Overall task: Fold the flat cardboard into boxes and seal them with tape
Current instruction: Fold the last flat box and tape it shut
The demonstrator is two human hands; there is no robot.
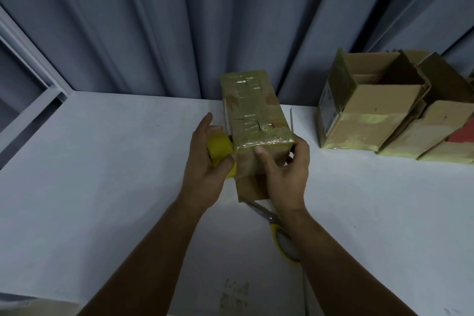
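On the left of the pale grey worktop (102,187), my left hand (205,159) gripped a roll of yellow tape (220,154), thumb curled across its near edge and the other fingers behind it. The roll sat pressed against the left side of a tall brown cardboard box (256,120). That box stood in the middle of the worktop, its top tilted away from me toward the blue-grey ribbed backdrop (154,20), and glossy clear tape covered its upper face and wrapped over the near top edge. My right hand (284,169) clasped the box from the other side, thumb laid flat on the near face just under the taped edge and fingers curled round the right corner. Under my right wrist lay yellow-handled scissors (279,236), their blades pointing toward the box's base. Further right, well apart from my hands, a row of open cardboard boxes (369,108) stood against the backdrop, with yellowish tape along their lower edges
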